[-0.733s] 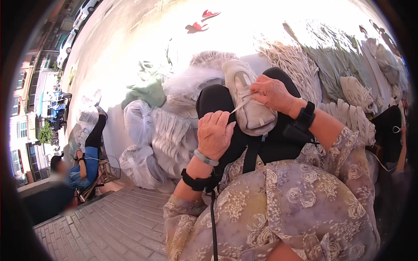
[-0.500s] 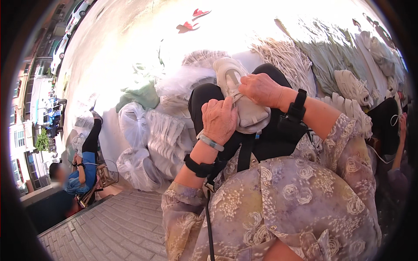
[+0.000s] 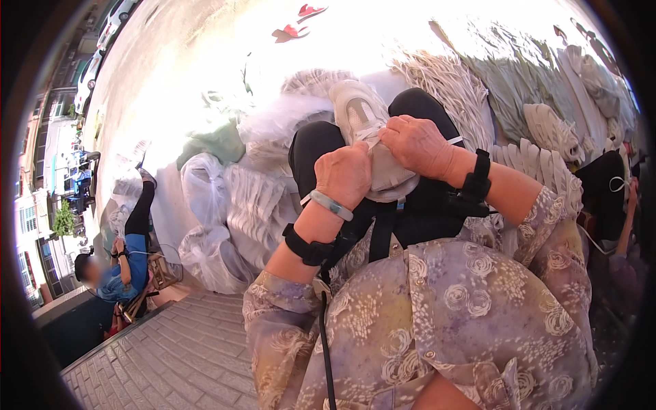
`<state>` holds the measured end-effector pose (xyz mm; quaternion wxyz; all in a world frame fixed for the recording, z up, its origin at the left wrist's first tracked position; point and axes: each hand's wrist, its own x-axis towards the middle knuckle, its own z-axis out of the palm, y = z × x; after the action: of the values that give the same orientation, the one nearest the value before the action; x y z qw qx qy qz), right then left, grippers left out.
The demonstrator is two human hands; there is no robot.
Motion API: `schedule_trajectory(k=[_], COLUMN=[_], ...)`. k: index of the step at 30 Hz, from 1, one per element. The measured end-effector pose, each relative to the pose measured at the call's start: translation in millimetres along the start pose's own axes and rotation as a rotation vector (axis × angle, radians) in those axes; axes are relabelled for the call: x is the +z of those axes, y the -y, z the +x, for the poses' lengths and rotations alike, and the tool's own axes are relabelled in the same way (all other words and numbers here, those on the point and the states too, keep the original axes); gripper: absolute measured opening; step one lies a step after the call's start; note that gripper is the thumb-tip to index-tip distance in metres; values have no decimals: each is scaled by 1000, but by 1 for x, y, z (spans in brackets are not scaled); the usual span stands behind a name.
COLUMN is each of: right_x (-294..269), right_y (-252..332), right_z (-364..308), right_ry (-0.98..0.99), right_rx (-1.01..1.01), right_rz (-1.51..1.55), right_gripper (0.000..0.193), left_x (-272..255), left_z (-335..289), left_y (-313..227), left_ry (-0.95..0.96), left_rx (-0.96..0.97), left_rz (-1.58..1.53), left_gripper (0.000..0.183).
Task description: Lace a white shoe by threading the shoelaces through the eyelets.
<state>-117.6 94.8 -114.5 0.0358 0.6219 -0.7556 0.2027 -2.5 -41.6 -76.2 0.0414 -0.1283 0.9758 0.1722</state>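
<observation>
A pale beige sneaker (image 3: 354, 109) rests between my knees, its toe pointing toward me. White shoelace (image 3: 370, 131) crosses over its tongue. My left hand (image 3: 343, 174) is closed at the left side of the lacing, a lace end poking out beside the wrist. On the other side my right hand (image 3: 415, 145) pinches the lace, and a white end sticks out past its outer edge. The fingertips of both hands almost meet over the shoe. My fingers partly hide the lace between them.
Clear plastic bags of pale shoes (image 3: 213, 256) lie to the left, beside a row of pale shoes (image 3: 256, 205). Bundles of laces (image 3: 447, 85) spread at the upper right. Red sandals (image 3: 290, 32) lie far ahead. A seated person (image 3: 130, 263) works at the left, another at the right edge.
My hands have tightened around the lace, and its white ends now show beyond both hands. The right hand has shifted slightly right and down. The shoe stays between the knees.
</observation>
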Motion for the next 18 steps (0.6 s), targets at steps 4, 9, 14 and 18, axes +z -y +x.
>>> schedule_trajectory(k=[4,9,14,18], right_x=[3,3,-12,-17], right_y=[-3,-6,-4,-6], right_z=[-10,-19,-22,-28], right_ry=[-108,-83,1,36], right_rx=[207,313,417,314], right_rz=[202,356,561,449], right_gripper=[19,23,24,24], left_x=[4,1,2,-8], left_z=[-7,-23,-20,-7], left_y=[1,11,24,31], left_ry=[-96,-198,-275,-333], left_rx=[193,460,452,435], left_rz=[94,177,223,273], left_gripper=[8,4,8,8])
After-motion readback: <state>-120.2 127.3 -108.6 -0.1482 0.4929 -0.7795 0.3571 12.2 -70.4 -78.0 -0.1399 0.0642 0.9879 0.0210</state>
